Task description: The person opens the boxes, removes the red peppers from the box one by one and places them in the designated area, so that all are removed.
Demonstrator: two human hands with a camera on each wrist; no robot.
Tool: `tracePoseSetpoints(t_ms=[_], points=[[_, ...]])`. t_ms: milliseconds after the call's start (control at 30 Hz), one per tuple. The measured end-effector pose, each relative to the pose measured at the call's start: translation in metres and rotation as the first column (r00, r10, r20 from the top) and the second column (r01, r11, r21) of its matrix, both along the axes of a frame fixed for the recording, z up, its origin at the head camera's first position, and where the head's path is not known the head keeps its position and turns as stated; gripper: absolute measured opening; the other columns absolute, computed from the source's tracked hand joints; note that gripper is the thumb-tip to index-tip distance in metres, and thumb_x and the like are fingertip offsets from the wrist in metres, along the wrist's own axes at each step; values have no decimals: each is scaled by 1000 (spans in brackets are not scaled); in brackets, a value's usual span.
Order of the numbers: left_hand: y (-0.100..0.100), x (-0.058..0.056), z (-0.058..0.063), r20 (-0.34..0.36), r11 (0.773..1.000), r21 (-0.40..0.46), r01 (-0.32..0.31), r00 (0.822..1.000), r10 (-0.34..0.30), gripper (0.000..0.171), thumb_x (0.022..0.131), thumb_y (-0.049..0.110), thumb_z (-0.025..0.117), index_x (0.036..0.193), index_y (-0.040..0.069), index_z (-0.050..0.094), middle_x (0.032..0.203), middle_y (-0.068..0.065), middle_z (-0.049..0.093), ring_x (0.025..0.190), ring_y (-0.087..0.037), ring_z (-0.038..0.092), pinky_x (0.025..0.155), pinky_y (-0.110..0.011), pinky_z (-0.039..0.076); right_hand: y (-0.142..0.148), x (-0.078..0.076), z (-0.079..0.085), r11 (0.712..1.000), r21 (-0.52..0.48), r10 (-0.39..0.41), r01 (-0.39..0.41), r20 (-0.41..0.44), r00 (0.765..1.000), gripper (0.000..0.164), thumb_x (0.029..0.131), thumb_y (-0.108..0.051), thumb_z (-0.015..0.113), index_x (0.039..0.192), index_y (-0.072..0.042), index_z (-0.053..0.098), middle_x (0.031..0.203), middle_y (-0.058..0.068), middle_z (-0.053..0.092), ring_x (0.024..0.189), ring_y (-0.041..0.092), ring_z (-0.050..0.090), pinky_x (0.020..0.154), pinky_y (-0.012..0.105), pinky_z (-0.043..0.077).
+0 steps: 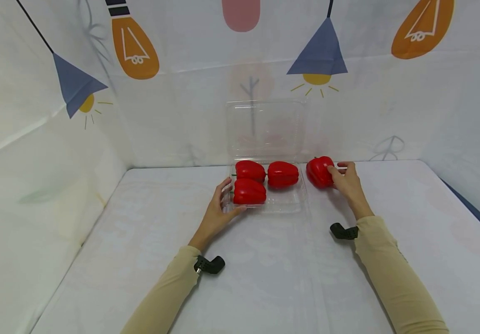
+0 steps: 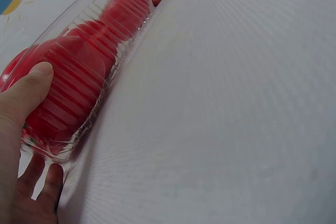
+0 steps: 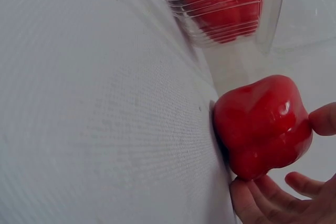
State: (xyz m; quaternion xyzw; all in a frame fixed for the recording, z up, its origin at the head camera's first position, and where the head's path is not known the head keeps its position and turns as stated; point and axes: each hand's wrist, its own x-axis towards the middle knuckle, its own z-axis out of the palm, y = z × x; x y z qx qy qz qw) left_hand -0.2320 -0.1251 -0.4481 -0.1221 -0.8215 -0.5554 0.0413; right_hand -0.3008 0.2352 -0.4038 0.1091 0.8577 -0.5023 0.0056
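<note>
A clear plastic container (image 1: 286,203) lies on the table with its lid (image 1: 279,125) raised at the back. Inside are three red bell peppers: one at back left (image 1: 250,170), one at front left (image 1: 249,192), one on the right (image 1: 283,174). My left hand (image 1: 216,217) holds the container's left end, its thumb (image 2: 37,85) against the ribbed front wall and its fingers around the left side. Just right of the container, another red bell pepper (image 1: 319,172) rests on the table. My right hand (image 1: 351,188) grips that pepper (image 3: 262,127) between thumb and fingers.
A white cloth covers the table (image 1: 256,278). Behind the container hangs a white curtain (image 1: 181,116) printed with lamps and bulbs, close to the table's back edge. Another stretch of curtain (image 1: 48,195) borders the left side.
</note>
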Motion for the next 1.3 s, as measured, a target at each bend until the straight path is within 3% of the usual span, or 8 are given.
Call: tracePoseSetpoints(t_ms=[700, 1000, 1067, 1200, 1300], points=[[1, -1, 1, -5, 1000, -18, -6, 1000, 6, 86, 79, 31, 76, 147, 30, 23, 152, 10, 31, 138, -17, 37, 109, -45, 36, 0, -2, 1, 1000, 4, 10, -10, 22, 1000, 73, 96, -50, 36, 147, -4, 13, 144, 27, 31, 128, 40, 40, 104, 49, 42], [0, -3, -2, -52, 1000, 9, 19, 998, -19, 89, 78, 24, 78, 148, 24, 24, 151, 7, 32, 137, -19, 39, 109, -45, 37, 0, -1, 0, 1000, 17, 0, 0, 11, 1000, 72, 96, -50, 36, 147, -3, 16, 144, 28, 32, 127, 40, 42, 100, 49, 45], [0, -3, -3, -50, 1000, 7, 19, 999, -18, 89, 78, 24, 78, 148, 24, 24, 151, 7, 32, 137, -19, 39, 109, -45, 37, 0, -1, -1, 1000, 27, -9, 9, 8, 1000, 72, 96, -52, 36, 146, -4, 17, 143, 26, 33, 125, 39, 43, 95, 45, 50], [0, -3, -3, -40, 1000, 6, 16, 999, -16, 89, 78, 25, 78, 148, 26, 24, 151, 8, 32, 137, -18, 38, 109, -44, 37, 0, 0, 1, 999, 41, -16, 18, -50, 999, 70, 96, -51, 36, 144, -3, 23, 140, 25, 38, 120, 37, 46, 88, 40, 51], [-1, -2, -2, -40, 1000, 11, 19, 999, -19, 89, 77, 25, 78, 148, 26, 24, 151, 7, 32, 137, -19, 38, 109, -44, 38, 1, 2, 3, 999, 32, -20, 24, -128, 992, 65, 96, -48, 36, 142, -2, 29, 139, 25, 40, 122, 39, 44, 96, 47, 44]])
